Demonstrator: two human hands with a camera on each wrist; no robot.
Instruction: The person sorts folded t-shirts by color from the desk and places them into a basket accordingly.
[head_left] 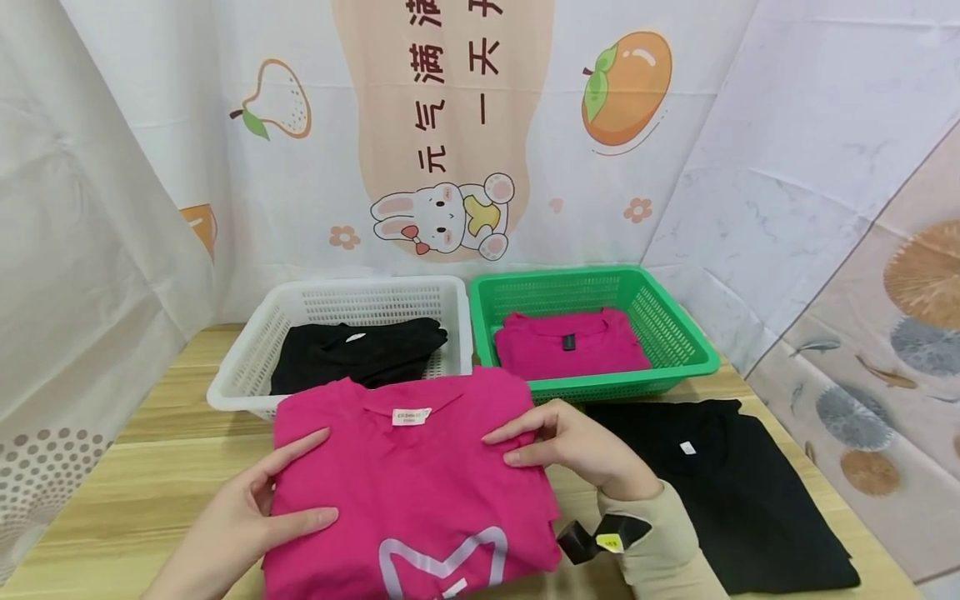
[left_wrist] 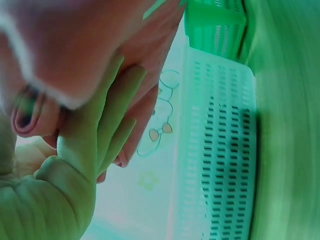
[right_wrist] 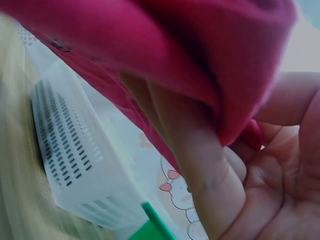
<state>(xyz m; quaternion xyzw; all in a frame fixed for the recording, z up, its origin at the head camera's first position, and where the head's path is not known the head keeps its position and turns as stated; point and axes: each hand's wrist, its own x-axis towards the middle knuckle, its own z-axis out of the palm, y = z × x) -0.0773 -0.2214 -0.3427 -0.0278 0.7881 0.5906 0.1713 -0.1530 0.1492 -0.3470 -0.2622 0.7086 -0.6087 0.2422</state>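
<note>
With our left hand (head_left: 251, 512) and our right hand (head_left: 581, 442) we grip a pink shirt (head_left: 442, 467) by its two sides. Each grip is pinching the cloth: in the head view two fingertips lie on the front, and in the wrist views other fingers pass behind it. The shirt is therefore between our hands, with its white label (head_left: 411, 416) near the collar and a pale star outline (head_left: 498, 554) lower down.

Beyond the left grip we see a white basket (head_left: 468, 333), in which lies a black garment (head_left: 352, 354). Beyond the right grip there is a green basket (head_left: 600, 387), and inside it a folded pink top (head_left: 570, 346). The held shirt hides a part of both baskets' fronts. To the right of the right grip, a black shirt (head_left: 757, 500) lies flat on the wooden table (head_left: 150, 467).
</note>
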